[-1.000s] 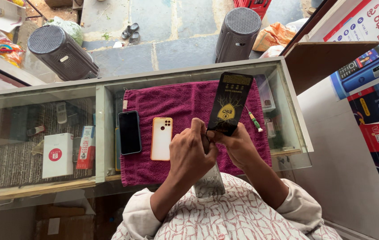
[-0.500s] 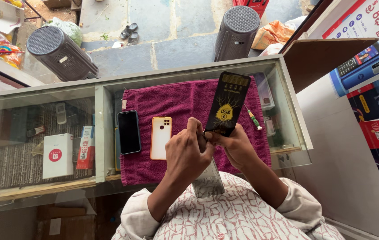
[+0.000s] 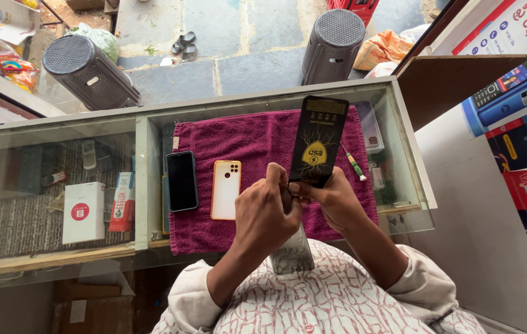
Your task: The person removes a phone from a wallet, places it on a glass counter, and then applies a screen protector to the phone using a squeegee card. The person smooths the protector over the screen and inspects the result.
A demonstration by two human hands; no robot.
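Two hands meet above a glass counter [image 3: 399, 154]: the right hand [image 3: 331, 201] pinches the lower end of a tall black packet with a yellow emblem [image 3: 318, 141], holding it upright, while the left hand [image 3: 268, 213] grips its bottom edge, fingers curled. A magenta towel [image 3: 245, 133] cushions a black phone [image 3: 182, 180] and an orange-rimmed phone case [image 3: 226, 189]. Inside the case sits a white box with a red dot [image 3: 83, 212]. Red and blue posters [image 3: 523, 117] line the right wall.

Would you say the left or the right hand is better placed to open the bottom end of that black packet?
Probably the left hand: its fingers already pinch the bottom edge of the black packet, while the right hand grips and steadies it upright above the maroon towel.
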